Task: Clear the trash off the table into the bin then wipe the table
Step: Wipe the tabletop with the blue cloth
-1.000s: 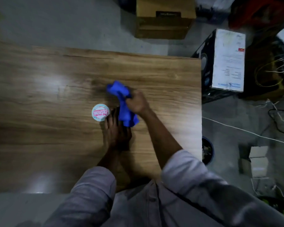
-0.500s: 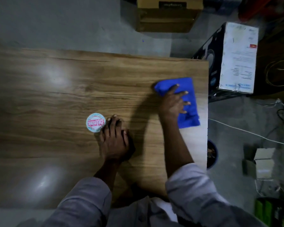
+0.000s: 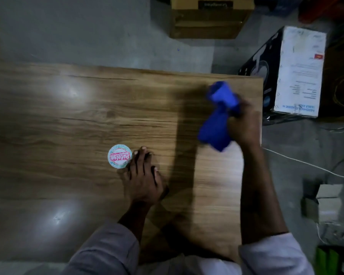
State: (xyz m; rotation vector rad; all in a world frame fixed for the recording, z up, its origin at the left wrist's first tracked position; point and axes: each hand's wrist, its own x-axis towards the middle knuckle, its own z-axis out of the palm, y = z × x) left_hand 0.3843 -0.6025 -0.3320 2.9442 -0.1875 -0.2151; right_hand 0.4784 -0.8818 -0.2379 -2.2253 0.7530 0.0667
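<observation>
A bunched blue cloth (image 3: 218, 116) hangs above the right part of the wooden table (image 3: 68, 120), gripped by my right hand (image 3: 243, 126) near the table's right edge. My left hand (image 3: 142, 175) rests flat on the tabletop, fingers straight. Its fingertips lie right beside a small round lid (image 3: 119, 156) with a pink and white label. The lid lies flat near the table's middle. The bin is hidden behind my right arm.
On the floor beyond the table stand a brown cardboard box (image 3: 209, 16) and a black and white carton (image 3: 286, 72). A white cable (image 3: 306, 163) and a small open box (image 3: 324, 203) lie on the floor to the right.
My right hand pressed the cloth flat at the table's right edge half a second ago; now it has bunched the cloth up and lifted it. My left hand has stayed by the lid.
</observation>
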